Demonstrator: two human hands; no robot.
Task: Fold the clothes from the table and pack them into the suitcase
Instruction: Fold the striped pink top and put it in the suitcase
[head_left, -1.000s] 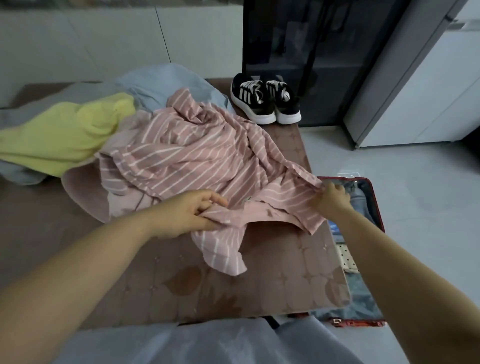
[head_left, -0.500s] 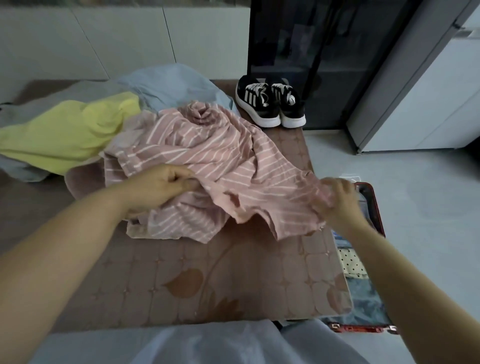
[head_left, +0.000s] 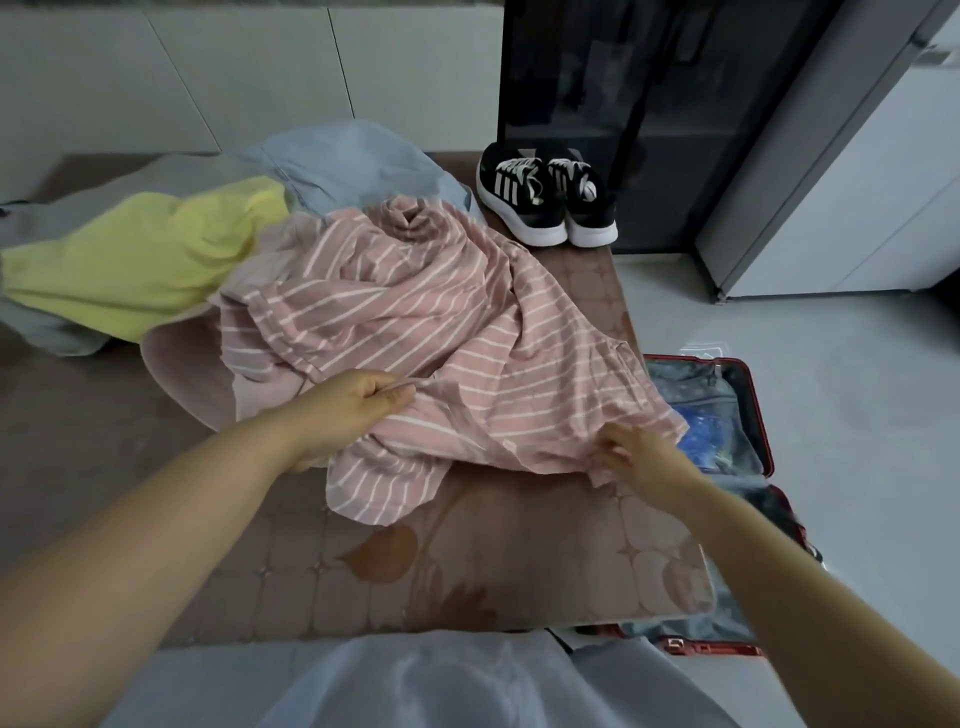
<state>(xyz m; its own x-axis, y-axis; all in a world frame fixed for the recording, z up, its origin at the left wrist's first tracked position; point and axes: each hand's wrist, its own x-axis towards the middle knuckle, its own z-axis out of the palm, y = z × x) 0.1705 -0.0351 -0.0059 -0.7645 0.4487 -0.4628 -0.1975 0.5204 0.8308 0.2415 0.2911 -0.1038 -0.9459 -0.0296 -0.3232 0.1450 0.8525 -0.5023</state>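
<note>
A pink garment with white stripes (head_left: 415, 332) lies crumpled across the middle of the table (head_left: 467, 561). My left hand (head_left: 353, 410) pinches a fold of it near its front middle. My right hand (head_left: 634, 457) grips its lower right hem near the table's right edge. Behind it lie a yellow garment (head_left: 135, 260) and a light blue one (head_left: 353, 161). The open red suitcase (head_left: 756, 415) sits on the floor to the right of the table, with fabric showing inside it.
A pair of black sneakers (head_left: 545, 197) with white stripes stands on the table's far right corner. A dark glass cabinet (head_left: 649, 104) and a white cupboard (head_left: 857, 197) rise behind. Pale floor (head_left: 831, 389) stretches to the right.
Both hands pulled the striped garment nearer; the left hand shifted right along the cloth and the right hand came down and inward, now holding the hem lower.
</note>
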